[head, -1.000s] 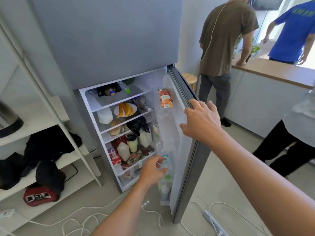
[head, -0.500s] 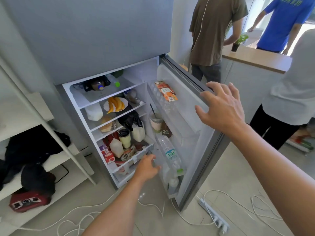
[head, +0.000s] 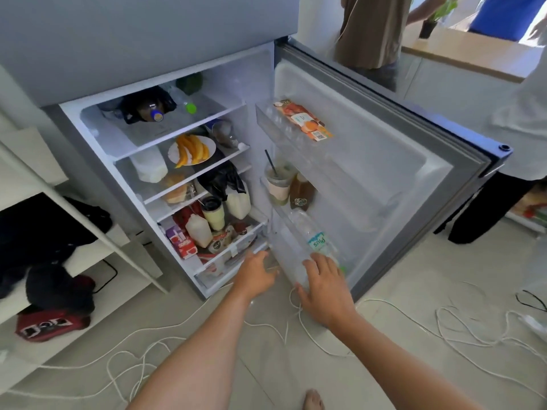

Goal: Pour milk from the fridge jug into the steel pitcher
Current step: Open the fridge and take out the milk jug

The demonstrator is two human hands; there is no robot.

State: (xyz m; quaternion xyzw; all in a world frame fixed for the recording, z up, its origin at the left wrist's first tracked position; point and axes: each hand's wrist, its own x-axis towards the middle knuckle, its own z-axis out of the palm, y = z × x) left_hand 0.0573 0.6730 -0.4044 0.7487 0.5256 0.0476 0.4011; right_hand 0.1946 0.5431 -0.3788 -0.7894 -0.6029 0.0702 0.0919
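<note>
Milk jug [head: 199, 230] — close between carton [head: 182, 242], tumbler [head: 213, 217]

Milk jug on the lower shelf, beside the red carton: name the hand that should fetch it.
Left, probably. The left hand hovers just below and right of the milk jug, fingers loose. The right hand lies on the water bottle in the door bin, farther from the jug.

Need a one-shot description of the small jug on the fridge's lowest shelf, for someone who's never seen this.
In the open fridge, go to the lowest shelf, just above the drawer. The small jug stands near the front, between a red carton and a dark-lidded cup. It is squat and pale with a white cap, smaller than the bigger jug further back under a black bag.
</note>
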